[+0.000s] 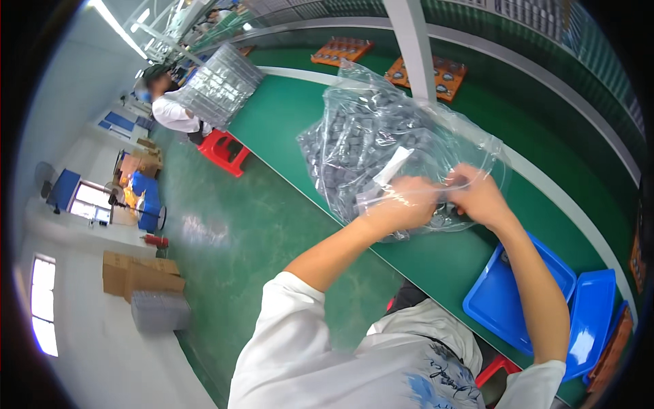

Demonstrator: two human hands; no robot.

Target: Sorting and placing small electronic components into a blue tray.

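A large clear plastic bag [354,136], full of small dark grey parts, lies on the green worktable. A white paper slip [393,167] shows on it, close to my left hand. With its fingers curled closed, my left hand [407,203] grips the plastic at the bag's near side. Just to the right, my right hand [480,195] pinches the same plastic, thumb and fingers drawn together. The two hands are close to each other, and loose film spreads around them. Some dark grey parts show below the hands through the film.
Two blue trays [501,310] [593,317] sit at the right, under and beside my right forearm. A white post [413,48] rises behind the bag. Orange trays [344,50] lie beyond on a green surface. Far left are a person [176,112], stacked clear trays [221,82] and a red stool [223,151].
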